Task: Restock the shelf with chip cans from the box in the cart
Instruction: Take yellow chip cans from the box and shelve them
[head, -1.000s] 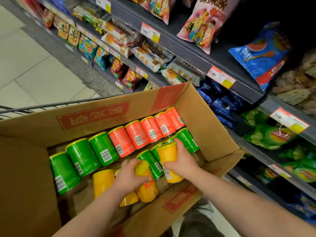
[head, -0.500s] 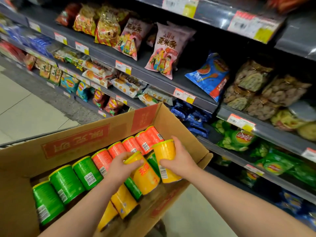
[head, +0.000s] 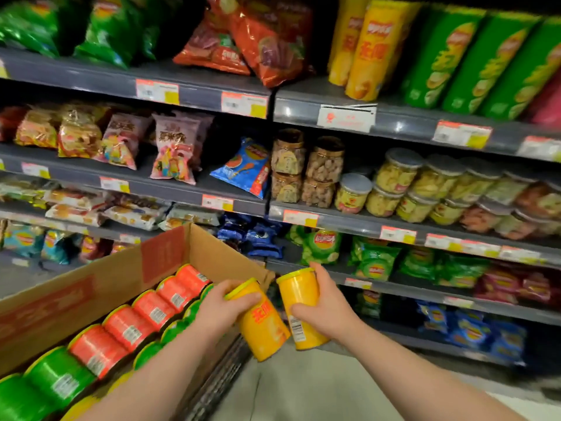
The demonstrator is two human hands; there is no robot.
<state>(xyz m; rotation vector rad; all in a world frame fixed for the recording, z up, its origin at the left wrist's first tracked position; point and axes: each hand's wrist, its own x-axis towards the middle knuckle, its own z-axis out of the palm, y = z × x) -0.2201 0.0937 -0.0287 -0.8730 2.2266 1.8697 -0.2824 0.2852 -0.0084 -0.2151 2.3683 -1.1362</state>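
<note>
My left hand (head: 224, 308) grips a yellow chip can (head: 264, 329) near its lid, tilted, just past the right edge of the cardboard box (head: 100, 287). My right hand (head: 321, 311) holds a second yellow chip can (head: 299, 293) upright beside the first. Both cans hang in the air in front of the shelves. In the box lie rows of red cans (head: 151, 311) and green cans (head: 57, 375) on their sides. Tall yellow cans (head: 364, 47) and tall green cans (head: 473, 62) stand on the top right shelf (head: 403, 117).
Grey shelves hold snack bags on the left (head: 170, 159), clear jars (head: 400, 183) in the middle right and green chip bags (head: 373, 262) lower down. The cart's wire edge (head: 218, 381) runs below the box. Pale floor (head: 303, 390) lies beneath my arms.
Both hands have lifted their yellow cans up out of the box and to the right. The view has swung up toward the shelves.
</note>
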